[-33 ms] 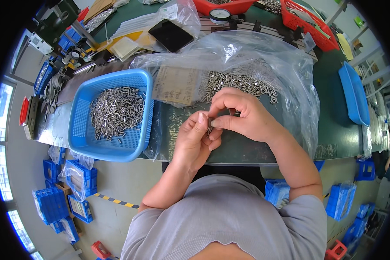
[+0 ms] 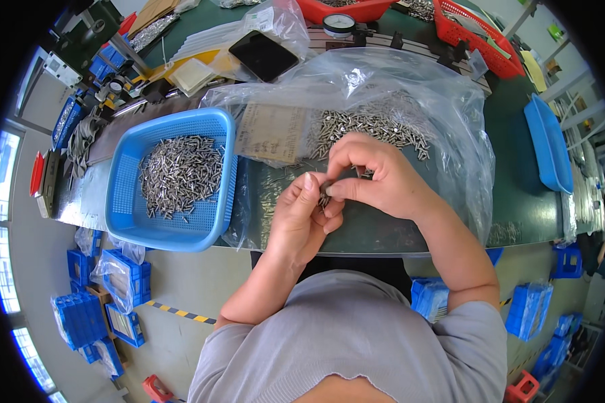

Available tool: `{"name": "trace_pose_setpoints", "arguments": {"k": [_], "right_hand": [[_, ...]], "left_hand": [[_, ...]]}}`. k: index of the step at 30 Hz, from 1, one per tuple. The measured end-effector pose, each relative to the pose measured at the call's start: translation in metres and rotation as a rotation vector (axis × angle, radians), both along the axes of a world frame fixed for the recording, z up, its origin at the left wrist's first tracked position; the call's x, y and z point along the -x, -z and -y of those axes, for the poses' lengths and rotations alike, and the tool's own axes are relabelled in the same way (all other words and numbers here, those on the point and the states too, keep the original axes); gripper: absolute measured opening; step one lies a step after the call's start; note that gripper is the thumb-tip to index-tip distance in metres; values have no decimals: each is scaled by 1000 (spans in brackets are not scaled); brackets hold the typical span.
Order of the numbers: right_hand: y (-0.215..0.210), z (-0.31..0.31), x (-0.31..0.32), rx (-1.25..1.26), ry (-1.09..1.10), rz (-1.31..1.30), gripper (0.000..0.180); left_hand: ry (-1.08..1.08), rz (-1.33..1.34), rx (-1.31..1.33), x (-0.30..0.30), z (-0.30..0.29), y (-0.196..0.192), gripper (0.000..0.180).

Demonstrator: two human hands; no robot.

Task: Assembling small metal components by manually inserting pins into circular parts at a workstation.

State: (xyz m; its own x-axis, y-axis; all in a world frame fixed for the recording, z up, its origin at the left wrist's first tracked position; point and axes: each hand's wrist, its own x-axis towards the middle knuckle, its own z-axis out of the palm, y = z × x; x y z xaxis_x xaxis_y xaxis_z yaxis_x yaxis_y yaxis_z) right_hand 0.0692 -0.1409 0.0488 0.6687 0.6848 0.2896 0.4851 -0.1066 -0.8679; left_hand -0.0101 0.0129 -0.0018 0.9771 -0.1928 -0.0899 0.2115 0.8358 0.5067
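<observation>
Just above the bench's near edge, my hands meet fingertip to fingertip. My left hand (image 2: 297, 218) is curled closed around a few small metal pins (image 2: 323, 199). The thumb and forefinger of my right hand (image 2: 380, 180) are closed in a pinch at those pins; fingers hide what exactly is between them. Beyond my hands, many loose metal pins (image 2: 370, 131) lie heaped on a clear plastic bag (image 2: 456, 144). To the left, a blue plastic basket (image 2: 112, 185) holds another heap of similar pins.
A brown paper sheet (image 2: 270, 133) lies by the bag. Farther back are a black phone (image 2: 263, 56), a dial gauge (image 2: 339, 25) and a red basket (image 2: 501, 62). A blue tray (image 2: 550, 148) sits at the right edge. Blue crates (image 2: 81, 317) stand on the floor.
</observation>
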Motion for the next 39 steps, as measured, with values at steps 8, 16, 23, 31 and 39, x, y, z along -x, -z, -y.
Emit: {"name": "trace_pose_setpoints", "arguments": {"k": [8, 16, 23, 31, 39], "right_hand": [[-17, 23, -10, 145, 17, 75, 12], [-11, 38, -8, 800, 70, 148, 22], [13, 19, -9, 590, 192, 383, 13], [15, 17, -12, 512, 309, 376, 10], [-6, 8, 0, -49, 108, -397, 5]], "left_hand": [[-61, 0, -41, 0, 1, -3, 21], [-30, 6, -9, 0, -3, 0, 19], [-33, 8, -2, 0, -3, -1, 19], [-43, 8, 12, 0, -2, -3, 17], [-33, -10, 23, 0, -2, -1, 15]]}}
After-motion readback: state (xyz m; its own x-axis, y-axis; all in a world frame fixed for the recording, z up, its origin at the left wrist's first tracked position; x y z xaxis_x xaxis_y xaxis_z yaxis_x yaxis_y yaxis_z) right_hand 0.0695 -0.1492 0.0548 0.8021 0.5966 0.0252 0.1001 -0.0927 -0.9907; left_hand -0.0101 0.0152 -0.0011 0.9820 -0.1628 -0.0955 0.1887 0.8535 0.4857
